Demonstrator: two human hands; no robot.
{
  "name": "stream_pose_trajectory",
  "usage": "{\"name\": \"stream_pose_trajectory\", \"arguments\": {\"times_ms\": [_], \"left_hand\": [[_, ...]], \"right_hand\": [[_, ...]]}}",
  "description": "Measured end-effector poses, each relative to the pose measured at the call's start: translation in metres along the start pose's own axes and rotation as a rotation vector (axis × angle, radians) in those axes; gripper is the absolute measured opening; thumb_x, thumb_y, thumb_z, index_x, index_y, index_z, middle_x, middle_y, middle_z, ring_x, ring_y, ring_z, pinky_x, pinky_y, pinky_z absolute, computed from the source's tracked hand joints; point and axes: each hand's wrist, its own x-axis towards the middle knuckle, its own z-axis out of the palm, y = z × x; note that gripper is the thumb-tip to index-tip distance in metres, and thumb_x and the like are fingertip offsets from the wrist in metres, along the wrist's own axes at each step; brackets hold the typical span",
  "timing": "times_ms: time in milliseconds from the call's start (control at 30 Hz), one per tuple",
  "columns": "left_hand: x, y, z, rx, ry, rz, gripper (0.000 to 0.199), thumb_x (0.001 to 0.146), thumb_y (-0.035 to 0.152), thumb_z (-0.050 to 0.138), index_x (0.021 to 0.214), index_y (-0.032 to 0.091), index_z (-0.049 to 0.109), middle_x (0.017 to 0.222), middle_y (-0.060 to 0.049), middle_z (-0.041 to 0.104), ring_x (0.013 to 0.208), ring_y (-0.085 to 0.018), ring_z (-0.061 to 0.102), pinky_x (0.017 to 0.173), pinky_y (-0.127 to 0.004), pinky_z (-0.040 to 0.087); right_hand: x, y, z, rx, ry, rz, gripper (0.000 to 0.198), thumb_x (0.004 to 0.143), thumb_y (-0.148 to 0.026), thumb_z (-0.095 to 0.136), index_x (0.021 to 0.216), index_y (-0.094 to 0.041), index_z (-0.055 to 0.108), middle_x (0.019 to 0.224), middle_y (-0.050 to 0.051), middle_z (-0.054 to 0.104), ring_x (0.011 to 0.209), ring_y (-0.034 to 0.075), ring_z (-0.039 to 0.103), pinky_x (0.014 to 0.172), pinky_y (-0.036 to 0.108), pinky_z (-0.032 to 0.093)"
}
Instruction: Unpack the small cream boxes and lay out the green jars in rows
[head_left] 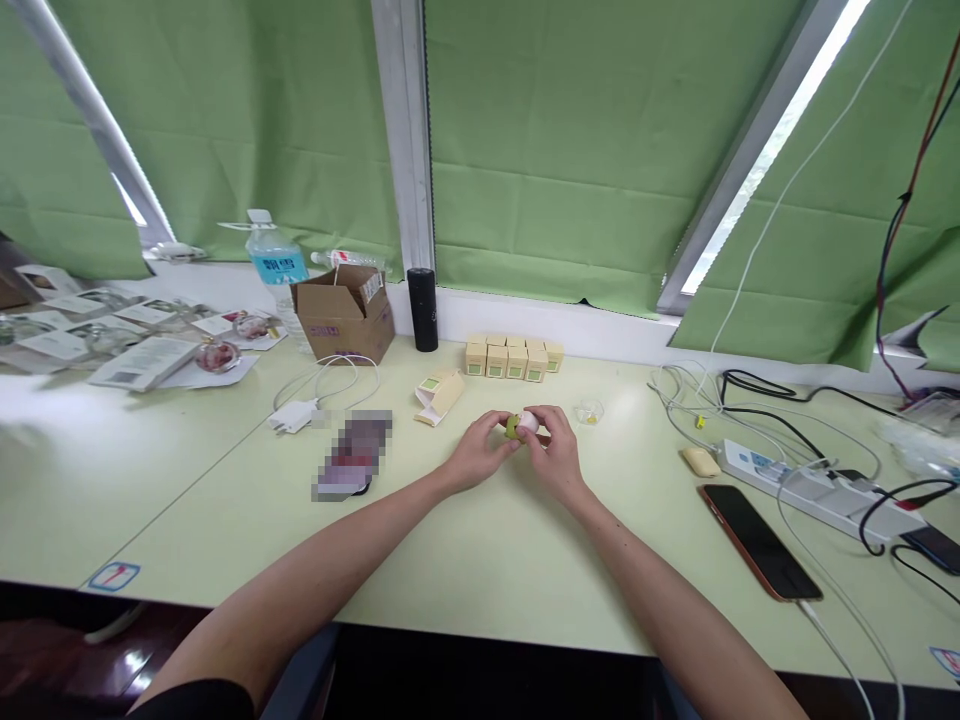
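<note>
My left hand [480, 452] and my right hand [553, 456] meet over the middle of the table, fingers closed around one small rounded object. Its green part [513, 428] is pinched by the left fingertips, and its white part [529, 421] is gripped by the right thumb and fingers. The fingers cover much of it, so its exact kind does not show. Just left of my left hand lies an opened pale yellow carton [440, 396]. A small clear plastic piece [589, 411] rests to the right of my right hand.
Several small yellow boxes [515, 361] stand in rows at the back. Behind on the left are a black cylinder [423, 310], a cardboard box [346, 318] and a water bottle [276, 262]. A charger [294, 416] lies left. Rightward are a phone [759, 540], a power strip [817, 490] and tangled cables.
</note>
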Motion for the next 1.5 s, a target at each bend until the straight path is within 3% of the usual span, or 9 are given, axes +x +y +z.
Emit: {"name": "stream_pose_trajectory", "arguments": {"times_ms": [233, 367, 567, 667, 800, 1000, 1300, 1400, 1500], "left_hand": [[0.002, 0.0, 0.001, -0.033, 0.019, -0.031, 0.03, 0.09, 0.037, 0.065, 0.115, 0.022, 0.063, 0.117, -0.009, 0.072, 0.11, -0.026, 0.065, 0.1, -0.042, 0.05], [0.006, -0.006, 0.003, -0.037, 0.078, -0.085, 0.03, 0.089, 0.035, 0.065, 0.116, 0.022, 0.062, 0.117, -0.009, 0.072, 0.109, -0.025, 0.065, 0.097, -0.042, 0.05], [0.008, -0.009, 0.005, -0.069, 0.087, -0.096, 0.031, 0.088, 0.034, 0.067, 0.115, 0.022, 0.063, 0.116, -0.009, 0.072, 0.108, -0.025, 0.065, 0.095, -0.042, 0.051], [0.008, -0.01, 0.005, -0.077, 0.091, -0.091, 0.031, 0.087, 0.033, 0.068, 0.116, 0.022, 0.063, 0.116, -0.008, 0.072, 0.109, -0.025, 0.065, 0.095, -0.042, 0.051], [0.008, -0.01, 0.005, -0.082, 0.098, -0.079, 0.03, 0.087, 0.03, 0.068, 0.115, 0.022, 0.063, 0.114, -0.008, 0.072, 0.108, -0.024, 0.066, 0.097, -0.042, 0.051], [0.008, -0.012, 0.006, -0.068, 0.084, -0.097, 0.031, 0.088, 0.028, 0.066, 0.118, 0.022, 0.062, 0.116, -0.008, 0.072, 0.11, -0.025, 0.065, 0.097, -0.043, 0.051], [0.008, -0.012, 0.006, -0.079, 0.087, -0.093, 0.031, 0.088, 0.028, 0.067, 0.118, 0.021, 0.061, 0.117, -0.008, 0.072, 0.111, -0.025, 0.064, 0.1, -0.044, 0.048], [0.009, -0.012, 0.006, -0.098, 0.082, -0.093, 0.033, 0.087, 0.027, 0.068, 0.118, 0.021, 0.062, 0.118, -0.008, 0.072, 0.112, -0.025, 0.064, 0.1, -0.042, 0.047], [0.011, -0.014, 0.006, -0.121, 0.081, -0.115, 0.034, 0.085, 0.027, 0.069, 0.118, 0.022, 0.062, 0.119, -0.008, 0.071, 0.114, -0.026, 0.063, 0.1, -0.042, 0.046]], "right_hand": [[0.014, 0.006, -0.015, -0.043, 0.1, -0.026, 0.025, 0.094, -0.038, 0.061, 0.115, -0.024, 0.065, 0.116, 0.01, 0.064, 0.109, 0.024, 0.063, 0.093, 0.044, 0.059], [0.034, 0.026, -0.039, -0.273, 0.171, -0.057, 0.026, 0.09, -0.04, 0.065, 0.111, -0.024, 0.068, 0.115, 0.01, 0.068, 0.11, 0.028, 0.06, 0.098, 0.051, 0.049], [0.052, 0.066, -0.054, -0.729, 0.008, -0.061, 0.02, 0.088, -0.026, 0.059, 0.104, -0.023, 0.071, 0.107, 0.011, 0.073, 0.108, 0.032, 0.056, 0.095, 0.054, 0.042], [0.055, 0.077, -0.05, -0.816, -0.063, -0.098, 0.023, 0.082, -0.015, 0.059, 0.099, -0.023, 0.072, 0.106, 0.011, 0.073, 0.112, 0.034, 0.054, 0.099, 0.056, 0.038], [0.054, 0.082, -0.044, -0.862, -0.096, -0.097, 0.026, 0.077, -0.01, 0.059, 0.095, -0.022, 0.073, 0.105, 0.013, 0.074, 0.115, 0.034, 0.053, 0.104, 0.057, 0.034], [0.047, 0.085, -0.04, -0.906, -0.082, -0.072, 0.04, 0.079, -0.013, 0.057, 0.117, -0.017, 0.069, 0.116, 0.016, 0.072, 0.12, 0.036, 0.052, 0.107, 0.058, 0.031], [0.043, 0.078, -0.042, -0.882, -0.029, -0.051, 0.047, 0.079, -0.019, 0.061, 0.126, -0.017, 0.062, 0.125, 0.017, 0.066, 0.127, 0.037, 0.047, 0.109, 0.057, 0.032], [0.043, 0.064, -0.044, -0.799, 0.005, -0.041, 0.049, 0.079, -0.021, 0.061, 0.128, -0.019, 0.061, 0.128, 0.016, 0.065, 0.129, 0.038, 0.046, 0.109, 0.057, 0.033], [0.037, 0.047, -0.042, -0.548, 0.03, -0.014, 0.043, 0.084, -0.025, 0.058, 0.126, -0.021, 0.06, 0.128, 0.014, 0.066, 0.124, 0.035, 0.053, 0.105, 0.056, 0.04]]}}
